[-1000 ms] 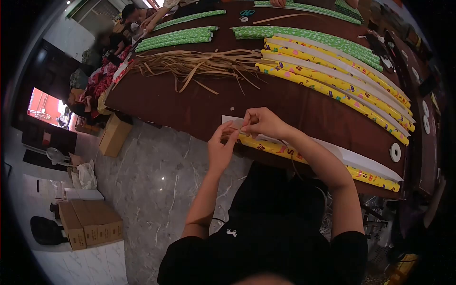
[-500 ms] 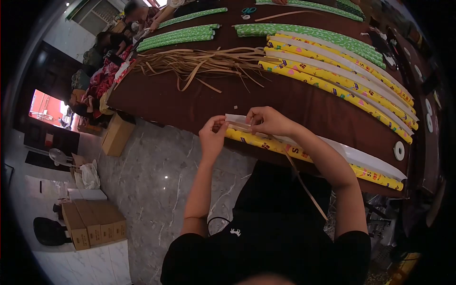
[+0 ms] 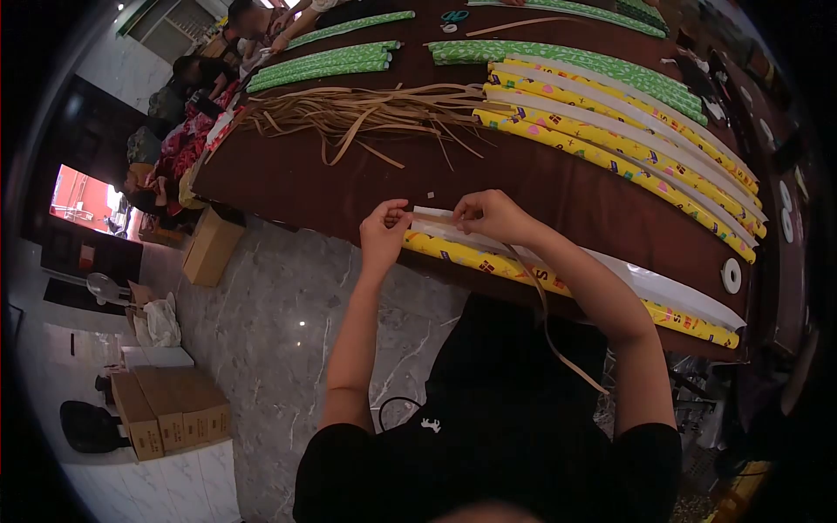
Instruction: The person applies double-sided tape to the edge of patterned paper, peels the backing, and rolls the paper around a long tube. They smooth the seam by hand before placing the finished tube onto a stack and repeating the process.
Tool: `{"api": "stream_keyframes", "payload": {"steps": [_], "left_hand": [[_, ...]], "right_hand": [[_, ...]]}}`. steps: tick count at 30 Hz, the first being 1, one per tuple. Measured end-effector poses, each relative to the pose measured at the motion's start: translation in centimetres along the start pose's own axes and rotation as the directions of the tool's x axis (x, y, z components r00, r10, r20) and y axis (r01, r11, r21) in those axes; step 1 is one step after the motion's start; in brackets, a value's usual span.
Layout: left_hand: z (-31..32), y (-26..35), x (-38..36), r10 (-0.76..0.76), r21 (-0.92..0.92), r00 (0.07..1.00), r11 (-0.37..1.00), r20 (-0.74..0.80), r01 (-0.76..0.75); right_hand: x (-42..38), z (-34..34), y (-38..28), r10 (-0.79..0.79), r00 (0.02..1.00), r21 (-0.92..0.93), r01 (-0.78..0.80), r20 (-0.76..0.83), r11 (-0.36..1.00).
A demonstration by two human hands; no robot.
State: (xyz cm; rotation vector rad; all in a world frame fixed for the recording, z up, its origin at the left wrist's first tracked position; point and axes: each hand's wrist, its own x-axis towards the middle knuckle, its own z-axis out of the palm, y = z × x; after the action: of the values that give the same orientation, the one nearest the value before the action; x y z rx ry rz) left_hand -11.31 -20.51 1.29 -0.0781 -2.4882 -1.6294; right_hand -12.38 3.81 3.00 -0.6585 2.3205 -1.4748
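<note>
Left hand [image 3: 382,235] and right hand [image 3: 490,218] apart, both pinching the strip [image 3: 547,322] along the yellow roll [image 3: 475,259] just below them — likely to keep it straight. Slack drops below the right hand. Spare strips [image 3: 349,113] and other rolls [image 3: 602,157] lie beyond, probably for reach. Fingers hide the strip's end — right forearm [image 3: 586,288] covers mid-roll.

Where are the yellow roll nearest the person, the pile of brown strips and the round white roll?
Yellow roll [image 3: 497,264], head view: on its printed side.
Pile of brown strips [image 3: 349,106], head view: near its middle.
Round white roll [image 3: 725,279], head view: on its ring, beside the hole.
</note>
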Motion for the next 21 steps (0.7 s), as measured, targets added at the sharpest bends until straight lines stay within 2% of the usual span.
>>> {"api": "stream_keyframes", "payload": {"steps": [2,4,7,9,10,11,15,17,21], "left_hand": [[-0.3,-0.2,0.0,-0.012,0.021,1.000,1.000,0.012,0.011],[-0.5,-0.2,0.0,-0.022,0.044,0.999,0.999,0.023,0.021],[-0.9,0.3,-0.4,-0.016,-0.017,0.999,1.000,0.042,0.017],[-1.2,0.8,-0.8,0.063,-0.161,0.998,0.985,0.031,-0.057],[-1.4,1.0,-0.9,0.062,-0.159,0.998,0.986,0.031,-0.057],[-1.5,1.4,-1.1,0.045,-0.234,0.998,0.972,0.044,-0.034],[-2.2,1.0,-1.4,0.055,-0.422,0.995,0.906,0.083,-0.014],[-2.6,0.8,-1.6,0.086,-0.439,0.993,0.898,0.081,-0.042],[-3.2,0.3,-1.9,0.173,-0.463,0.981,0.879,0.087,-0.113]], "right_hand": [[0.1,0.1,0.2,0.030,0.999,0.079,-0.028,-0.019,0.996],[0.2,0.2,0.7,0.009,1.000,0.072,-0.007,-0.026,0.997],[-0.2,0.2,0.1,0.015,0.999,0.075,-0.012,-0.047,0.997],[-0.5,0.1,-0.6,0.039,0.997,0.086,-0.034,-0.060,0.996],[-0.6,0.1,-0.8,-0.012,0.997,0.039,0.015,-0.073,0.999],[-0.8,0.1,-1.0,-0.064,0.994,-0.009,0.064,-0.084,0.998],[-1.1,0.2,-1.7,-0.014,0.997,0.016,0.015,-0.079,1.000],[-1.2,0.1,-1.7,-0.118,0.992,-0.096,0.113,-0.049,0.989],[-1.2,0.1,-1.8,-0.164,0.986,-0.128,0.161,-0.015,0.979]]}}
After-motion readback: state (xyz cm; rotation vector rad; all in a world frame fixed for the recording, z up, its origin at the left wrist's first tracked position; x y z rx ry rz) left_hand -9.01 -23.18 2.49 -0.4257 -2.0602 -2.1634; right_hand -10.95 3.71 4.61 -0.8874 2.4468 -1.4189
